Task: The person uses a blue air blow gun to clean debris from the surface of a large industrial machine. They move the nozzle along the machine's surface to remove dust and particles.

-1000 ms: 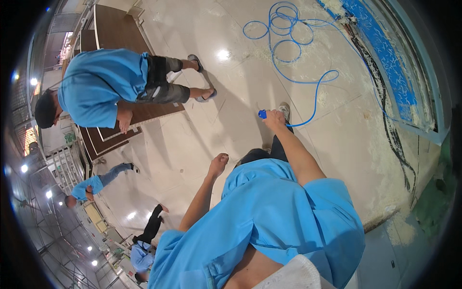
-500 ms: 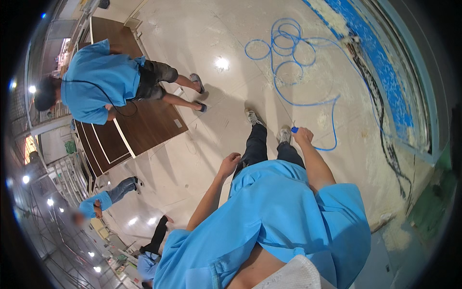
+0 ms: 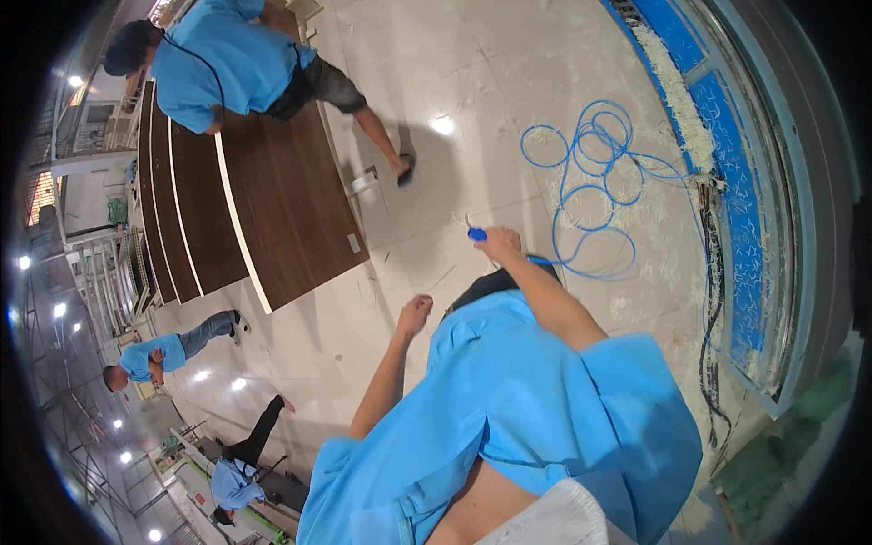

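My right hand (image 3: 502, 243) is closed round a blue air blow gun (image 3: 477, 234), held out in front of my waist with its thin nozzle pointing away from me. From behind that hand a blue air hose (image 3: 581, 270) runs to the right. It lies in loose coils on the floor. My left hand (image 3: 416, 314) hangs in the air left of my waist, its fingers curled in a loose fist, and I see nothing in it.
Dark brown panels (image 3: 291, 204) with pale edges lie stacked on the left. A co-worker (image 3: 222, 68) in a blue shirt bends over them. Two more people are farther off at lower left. Blue machine bed (image 3: 736, 145) with pale shavings and black cables (image 3: 713, 300) line the right.
I have turned and stepped toward the panels, which now look closer. My right hand has swung left with the air blow gun. The co-worker has moved toward the panels' far end.
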Demonstrator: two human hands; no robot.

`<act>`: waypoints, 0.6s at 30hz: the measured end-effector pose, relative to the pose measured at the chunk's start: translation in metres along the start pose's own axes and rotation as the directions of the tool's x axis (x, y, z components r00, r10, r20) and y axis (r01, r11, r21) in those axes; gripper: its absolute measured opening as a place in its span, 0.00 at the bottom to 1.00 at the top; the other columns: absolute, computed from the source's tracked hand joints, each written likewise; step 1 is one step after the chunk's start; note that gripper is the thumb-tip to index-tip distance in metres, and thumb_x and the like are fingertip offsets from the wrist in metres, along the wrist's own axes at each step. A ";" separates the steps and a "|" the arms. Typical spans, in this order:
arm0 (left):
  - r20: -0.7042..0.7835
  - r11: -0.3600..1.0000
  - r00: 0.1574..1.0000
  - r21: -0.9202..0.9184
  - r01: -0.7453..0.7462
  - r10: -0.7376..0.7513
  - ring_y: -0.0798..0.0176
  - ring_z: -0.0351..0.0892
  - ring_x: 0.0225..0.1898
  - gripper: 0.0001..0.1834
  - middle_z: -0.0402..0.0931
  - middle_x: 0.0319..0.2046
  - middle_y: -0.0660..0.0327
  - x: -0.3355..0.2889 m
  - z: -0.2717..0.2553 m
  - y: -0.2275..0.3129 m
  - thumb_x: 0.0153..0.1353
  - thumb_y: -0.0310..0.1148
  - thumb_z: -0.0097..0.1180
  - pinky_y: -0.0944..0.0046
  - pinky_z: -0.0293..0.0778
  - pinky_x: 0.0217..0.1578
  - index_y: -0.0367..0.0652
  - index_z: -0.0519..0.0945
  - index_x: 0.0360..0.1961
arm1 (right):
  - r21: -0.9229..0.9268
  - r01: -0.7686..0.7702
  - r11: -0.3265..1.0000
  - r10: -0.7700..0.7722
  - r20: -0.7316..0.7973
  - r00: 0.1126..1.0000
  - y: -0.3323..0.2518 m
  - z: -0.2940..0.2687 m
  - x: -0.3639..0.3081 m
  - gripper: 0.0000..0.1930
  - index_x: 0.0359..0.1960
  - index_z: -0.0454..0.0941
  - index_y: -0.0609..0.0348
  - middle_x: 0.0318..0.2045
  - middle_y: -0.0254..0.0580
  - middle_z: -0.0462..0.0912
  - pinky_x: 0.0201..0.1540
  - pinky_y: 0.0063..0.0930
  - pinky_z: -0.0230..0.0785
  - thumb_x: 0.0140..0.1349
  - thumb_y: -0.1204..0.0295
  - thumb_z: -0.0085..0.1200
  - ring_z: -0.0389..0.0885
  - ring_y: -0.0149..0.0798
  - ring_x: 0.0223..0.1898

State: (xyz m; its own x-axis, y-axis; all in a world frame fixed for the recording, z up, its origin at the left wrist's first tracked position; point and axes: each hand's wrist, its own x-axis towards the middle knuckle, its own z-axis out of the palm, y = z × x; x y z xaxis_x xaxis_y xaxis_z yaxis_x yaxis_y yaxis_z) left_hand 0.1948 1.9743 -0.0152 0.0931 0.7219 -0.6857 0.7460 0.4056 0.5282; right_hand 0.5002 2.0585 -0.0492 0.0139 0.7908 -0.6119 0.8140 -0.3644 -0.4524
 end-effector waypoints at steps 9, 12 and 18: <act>-0.005 0.997 0.999 -0.055 -0.047 0.047 0.59 0.82 0.35 0.19 0.82 0.34 0.53 0.121 -0.078 0.080 0.64 0.43 0.50 0.61 0.75 0.40 0.39 0.79 0.46 | -0.073 -0.164 0.984 0.162 -0.030 0.986 -0.033 -0.098 0.140 0.24 0.41 0.84 0.54 0.42 0.46 0.84 0.49 0.39 0.73 0.54 0.48 0.62 0.82 0.45 0.47; 0.044 0.997 0.999 -0.078 -0.016 0.020 0.60 0.82 0.36 0.19 0.82 0.35 0.54 0.176 -0.098 0.106 0.64 0.43 0.51 0.61 0.76 0.40 0.38 0.79 0.46 | -0.057 -0.186 0.981 0.182 -0.063 0.981 -0.034 -0.134 0.195 0.24 0.41 0.84 0.53 0.41 0.47 0.84 0.49 0.39 0.73 0.53 0.47 0.62 0.82 0.47 0.47; 0.086 0.974 0.989 -0.179 0.137 -0.123 0.61 0.81 0.37 0.17 0.81 0.37 0.56 0.268 -0.172 0.175 0.65 0.39 0.52 0.63 0.76 0.41 0.35 0.79 0.46 | -0.045 -0.131 0.990 0.125 -0.115 0.986 -0.058 -0.239 0.309 0.23 0.44 0.82 0.53 0.43 0.44 0.84 0.49 0.41 0.72 0.56 0.48 0.60 0.81 0.46 0.48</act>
State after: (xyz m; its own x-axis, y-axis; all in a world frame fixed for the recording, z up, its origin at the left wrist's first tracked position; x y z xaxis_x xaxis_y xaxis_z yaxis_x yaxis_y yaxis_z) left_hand 0.2368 2.3355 -0.0205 0.0572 0.6155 -0.7860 0.6219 0.5939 0.5104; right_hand 0.5959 2.4417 -0.0566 0.1819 0.7903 -0.5851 0.8304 -0.4421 -0.3390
